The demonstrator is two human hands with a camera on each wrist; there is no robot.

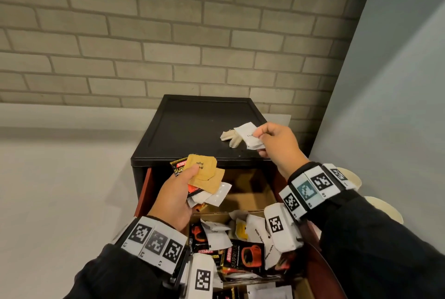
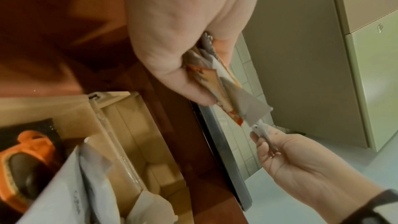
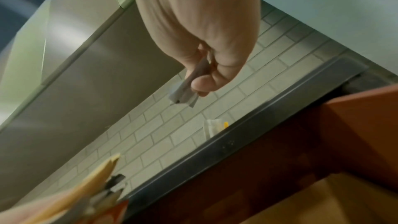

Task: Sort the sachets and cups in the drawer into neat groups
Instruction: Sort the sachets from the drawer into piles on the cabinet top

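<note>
Head view: open drawer [image 1: 250, 192] holds loose mixed sachets [image 1: 240, 245]; the drawer's cardboard compartment at the back looks mostly bare. Left hand [image 1: 174, 196] clamps a fanned stack of sachets [image 1: 204, 178], brown, white and black/red, thumb on top. Right hand [image 1: 277, 142] pinches white sachets [image 1: 249, 136] by one edge over the black cabinet top [image 1: 192, 125], beside a small cream-coloured pile [image 1: 230, 137] lying there. Cups [image 1: 382, 204] sit at far right, outside the drawer. Left wrist view: stack [image 2: 217, 81] is squeezed betw. thumb and fingers; sachets look thin, light, floppy, prob. slick foil/paper. Right wrist view: right-hand fingertips [image 3: 201, 83] nip the white sachets [image 3: 185, 94] near the edge. Handling est.: pinch flat at a sealed edge, w/ light pressure; a fanned stack may slide, so keep thumb central.
</note>
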